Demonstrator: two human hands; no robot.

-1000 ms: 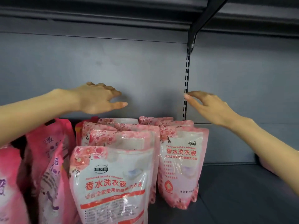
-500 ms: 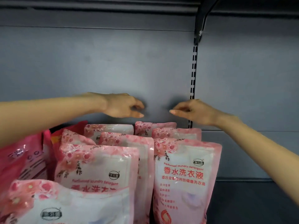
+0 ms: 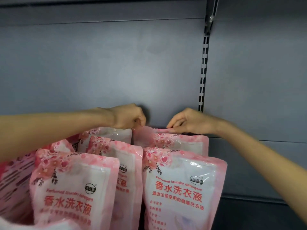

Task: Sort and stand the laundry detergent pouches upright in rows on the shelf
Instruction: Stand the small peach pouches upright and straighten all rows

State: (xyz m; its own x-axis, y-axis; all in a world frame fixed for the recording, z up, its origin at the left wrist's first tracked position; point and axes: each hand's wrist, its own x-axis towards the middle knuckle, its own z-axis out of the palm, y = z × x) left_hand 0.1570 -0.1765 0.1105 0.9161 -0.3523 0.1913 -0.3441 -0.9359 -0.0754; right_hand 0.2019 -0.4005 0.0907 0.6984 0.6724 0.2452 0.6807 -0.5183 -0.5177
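Several pink-and-white detergent pouches with flower print stand upright in two rows on the shelf. The rearmost pouch of the right row (image 3: 167, 138) is held at its top edge by both hands. My left hand (image 3: 127, 117) pinches its left top corner with curled fingers. My right hand (image 3: 187, 122) pinches the top edge near the right. In front of it stands the front right pouch (image 3: 181, 188). The left row has a front left pouch (image 3: 73, 188) with others behind it.
Darker pink pouches (image 3: 15, 180) lean at the far left. The grey back panel (image 3: 99, 63) rises behind, with a slotted upright (image 3: 203, 72) and a shelf bracket above. Bare dark shelf floor (image 3: 259, 213) lies to the right of the rows.
Both hands came down from the air and closed on the top edge of the rear right pouch. The camera moved closer and lower toward the pouches.
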